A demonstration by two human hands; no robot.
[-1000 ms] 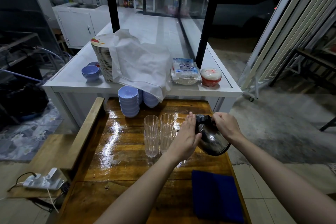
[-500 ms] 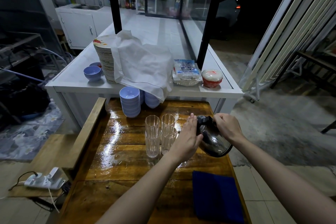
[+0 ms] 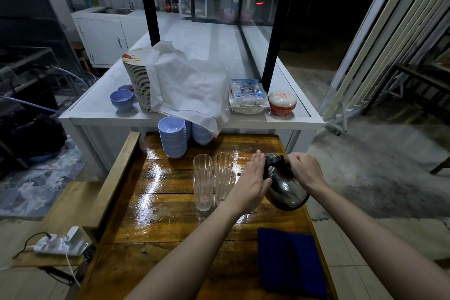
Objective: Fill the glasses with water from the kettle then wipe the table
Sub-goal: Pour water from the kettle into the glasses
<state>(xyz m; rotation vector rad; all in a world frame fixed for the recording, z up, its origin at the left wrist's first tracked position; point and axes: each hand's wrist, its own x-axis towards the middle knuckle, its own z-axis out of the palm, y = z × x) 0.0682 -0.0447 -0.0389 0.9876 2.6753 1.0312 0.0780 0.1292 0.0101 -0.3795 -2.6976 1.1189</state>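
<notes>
Held tilted above the wet worktop (image 3: 170, 226), just right of four clear glasses (image 3: 214, 178) - steel kettle (image 3: 286, 185), gripped at its black handle (image 3: 276, 162) by the clenched right hand (image 3: 303, 169), steadied by the flat, unclenched left hand (image 3: 250, 182). Judged heavy and slick - best carried by the handle; glasses fragile.

Spout of kettle (image 3: 286, 189) hidden behind left hand (image 3: 250, 185); glasses (image 3: 202, 187) perhaps empty, water level unreadable.
</notes>
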